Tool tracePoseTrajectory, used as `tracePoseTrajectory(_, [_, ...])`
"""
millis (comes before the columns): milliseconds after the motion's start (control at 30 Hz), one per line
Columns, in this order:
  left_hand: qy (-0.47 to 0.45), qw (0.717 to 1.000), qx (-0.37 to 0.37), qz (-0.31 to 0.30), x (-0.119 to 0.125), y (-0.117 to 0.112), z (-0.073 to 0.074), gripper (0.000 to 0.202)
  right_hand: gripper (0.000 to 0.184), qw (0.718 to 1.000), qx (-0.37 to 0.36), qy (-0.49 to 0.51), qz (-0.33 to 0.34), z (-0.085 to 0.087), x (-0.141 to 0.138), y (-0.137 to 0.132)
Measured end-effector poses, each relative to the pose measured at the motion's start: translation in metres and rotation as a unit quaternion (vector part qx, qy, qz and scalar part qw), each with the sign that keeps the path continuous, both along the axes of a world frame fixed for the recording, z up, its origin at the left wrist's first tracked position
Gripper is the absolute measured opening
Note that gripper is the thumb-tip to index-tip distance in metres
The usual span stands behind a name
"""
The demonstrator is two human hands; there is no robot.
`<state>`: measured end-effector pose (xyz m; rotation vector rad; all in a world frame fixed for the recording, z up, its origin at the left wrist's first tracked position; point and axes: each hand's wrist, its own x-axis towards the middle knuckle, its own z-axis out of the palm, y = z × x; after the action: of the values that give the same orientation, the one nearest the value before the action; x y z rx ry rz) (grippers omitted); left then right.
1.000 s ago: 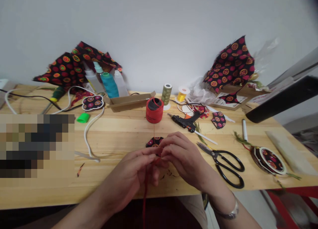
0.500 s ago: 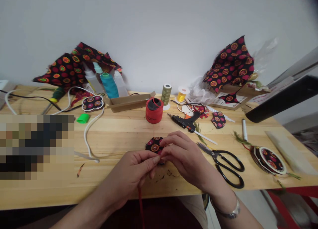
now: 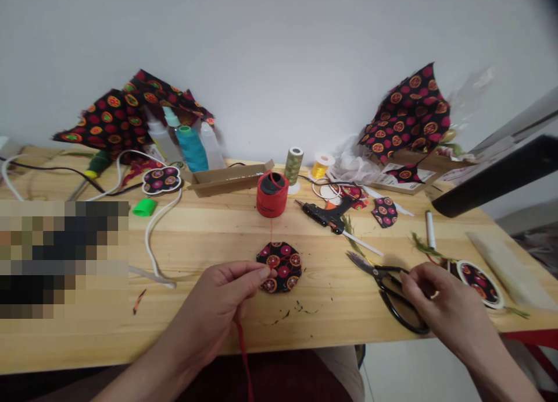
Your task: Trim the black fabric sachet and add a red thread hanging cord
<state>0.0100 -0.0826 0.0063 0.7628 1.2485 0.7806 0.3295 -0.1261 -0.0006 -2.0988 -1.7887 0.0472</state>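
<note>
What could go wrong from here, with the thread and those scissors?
The left hand pinches red cord at the fabric disc; a hard pull on the thin red thread might drag the disc or tip the red spool. The right hand, at the black-handled scissors, could nick that thread.

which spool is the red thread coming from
The red spool, its thread running to the round fabric piece by the left hand, unlike the olive spool and yellow spool

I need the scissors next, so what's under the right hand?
The right hand is over the black-handled scissors. Their blades and one handle loop show, but the hand covers the rest of the handles, and whether it touches them cannot be told.
</note>
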Motion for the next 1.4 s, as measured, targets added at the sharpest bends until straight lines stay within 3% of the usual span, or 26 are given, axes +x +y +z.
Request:
tracePoseTrajectory(167, [0.013, 1.000, -0.006, 0.013, 0.003, -0.001, 0.003, 0.019, 0.030, 0.994, -0.077, 0.070, -0.011, -0.001, -0.003, -0.007])
tracePoseTrajectory(267, [0.010, 1.000, -0.007, 0.024, 0.003, -0.003, 0.007, 0.017, 0.025, 0.995, -0.072, 0.071, 0.015, -0.001, -0.005, -0.005])
tracePoseTrajectory(433, [0.007, 0.999, -0.015, 0.043, 0.001, -0.004, 0.009, 0.011, 0.032, 0.996, -0.034, -0.050, 0.073, -0.012, 0.001, -0.006])
tracePoseTrajectory(700, [0.010, 0.999, -0.011, 0.045, 0.000, -0.007, 0.004, 0.010, 0.035, 0.983, -0.102, -0.128, 0.087, -0.023, 0.005, -0.013])
tracePoseTrajectory(833, [0.013, 0.999, -0.003, 0.043, -0.002, -0.010, 0.003, 0.009, 0.031, 0.986, -0.084, -0.110, 0.090, -0.013, 0.005, -0.015])
tracePoseTrajectory(967, [0.006, 0.999, 0.011, 0.035, -0.001, -0.011, 0.003, 0.008, 0.027, 0.993, -0.053, 0.006, 0.109, 0.004, -0.009, -0.019])
tracePoseTrajectory(1100, [0.020, 0.999, 0.020, 0.020, 0.003, -0.010, 0.007, 0.006, 0.020, 0.957, -0.129, 0.177, 0.188, 0.024, -0.048, -0.020])
tracePoseTrajectory(1200, [0.021, 0.999, 0.029, 0.001, 0.004, -0.012, 0.009, 0.009, 0.020, 0.933, -0.167, 0.234, 0.218, 0.039, -0.079, -0.014])
tracePoseTrajectory(1400, [0.032, 0.999, 0.044, 0.009, 0.001, -0.014, 0.010, 0.014, 0.017, 0.895, -0.292, 0.277, 0.191, 0.053, -0.106, -0.001])
